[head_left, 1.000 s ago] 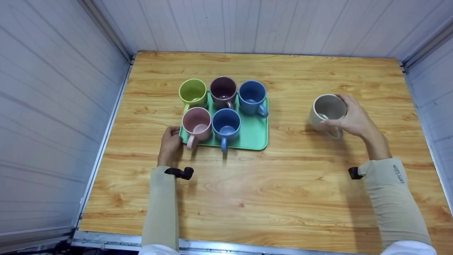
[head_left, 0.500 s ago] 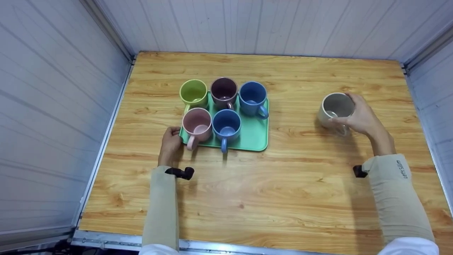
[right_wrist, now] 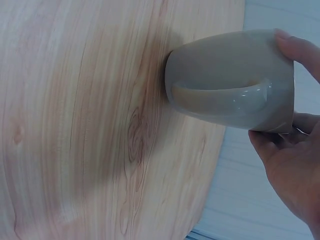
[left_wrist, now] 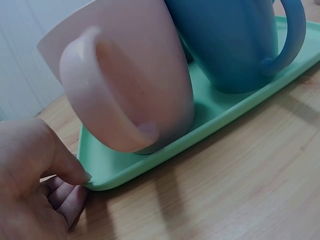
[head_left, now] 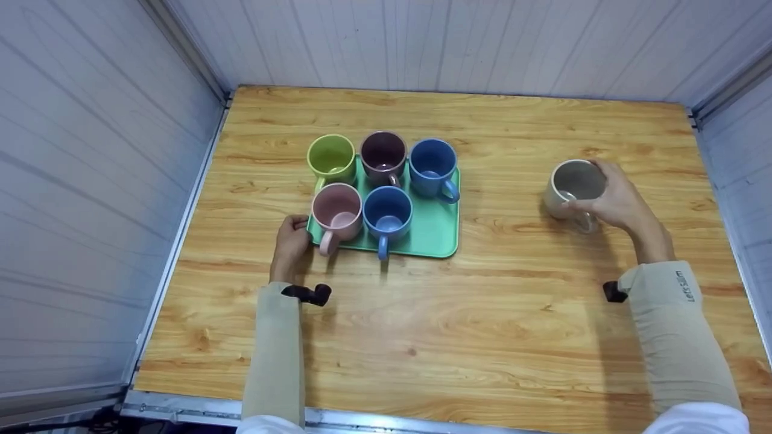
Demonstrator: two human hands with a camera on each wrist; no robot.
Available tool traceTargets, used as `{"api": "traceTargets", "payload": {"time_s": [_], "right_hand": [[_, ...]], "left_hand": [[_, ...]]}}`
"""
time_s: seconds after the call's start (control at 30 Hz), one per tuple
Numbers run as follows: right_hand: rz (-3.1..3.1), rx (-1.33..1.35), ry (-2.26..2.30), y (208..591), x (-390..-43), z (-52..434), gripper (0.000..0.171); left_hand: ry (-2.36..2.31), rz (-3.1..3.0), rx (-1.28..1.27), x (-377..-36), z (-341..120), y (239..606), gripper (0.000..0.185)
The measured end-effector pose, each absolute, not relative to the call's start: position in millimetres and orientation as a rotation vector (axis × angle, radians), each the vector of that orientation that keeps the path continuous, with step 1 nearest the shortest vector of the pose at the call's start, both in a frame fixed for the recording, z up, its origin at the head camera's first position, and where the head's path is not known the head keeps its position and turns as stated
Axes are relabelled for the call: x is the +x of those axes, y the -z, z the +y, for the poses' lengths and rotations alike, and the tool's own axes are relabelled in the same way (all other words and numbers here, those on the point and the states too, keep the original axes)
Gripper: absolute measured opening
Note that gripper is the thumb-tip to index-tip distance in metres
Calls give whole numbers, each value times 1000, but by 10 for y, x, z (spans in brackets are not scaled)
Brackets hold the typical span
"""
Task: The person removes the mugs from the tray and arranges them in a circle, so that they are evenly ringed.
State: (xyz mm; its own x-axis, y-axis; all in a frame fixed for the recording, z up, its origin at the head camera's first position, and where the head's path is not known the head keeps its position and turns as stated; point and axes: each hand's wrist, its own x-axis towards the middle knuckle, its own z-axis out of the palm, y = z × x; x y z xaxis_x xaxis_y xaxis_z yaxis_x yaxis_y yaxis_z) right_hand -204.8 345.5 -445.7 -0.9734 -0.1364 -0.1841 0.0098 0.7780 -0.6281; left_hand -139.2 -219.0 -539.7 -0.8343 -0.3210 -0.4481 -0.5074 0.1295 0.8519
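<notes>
Gripping round grey ceramic mug [head_left: 572, 188] at rim, right hand [head_left: 615, 202] clamped; best kept level. Left hand [head_left: 291, 242] pinching near corner of green plastic tray [head_left: 435, 232]; hold firm.

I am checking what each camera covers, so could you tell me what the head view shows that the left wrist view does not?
Only the head view shows the right hand gripping the grey mug by its rim on the table, plus the green mug, the purple mug and the far blue mug. Only the left wrist view shows, close up, the left thumb pressed on the tray's corner lip. Both show the left hand at the green tray, the pink mug and the near blue mug.
</notes>
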Motion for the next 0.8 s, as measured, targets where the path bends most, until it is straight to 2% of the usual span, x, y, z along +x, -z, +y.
{"api": "traceTargets", "payload": {"time_s": [0.27, 0.8], "right_hand": [[2706, -111, 879, 4367, -2075, 3518, 106], [2557, -133, 766, 4246, -2198, 3624, 115]], "left_hand": [[-1768, 2253, -822, -1371, -2181, 5372, 37], [-1802, 2223, -832, -1359, -2180, 5376, 40]]}}
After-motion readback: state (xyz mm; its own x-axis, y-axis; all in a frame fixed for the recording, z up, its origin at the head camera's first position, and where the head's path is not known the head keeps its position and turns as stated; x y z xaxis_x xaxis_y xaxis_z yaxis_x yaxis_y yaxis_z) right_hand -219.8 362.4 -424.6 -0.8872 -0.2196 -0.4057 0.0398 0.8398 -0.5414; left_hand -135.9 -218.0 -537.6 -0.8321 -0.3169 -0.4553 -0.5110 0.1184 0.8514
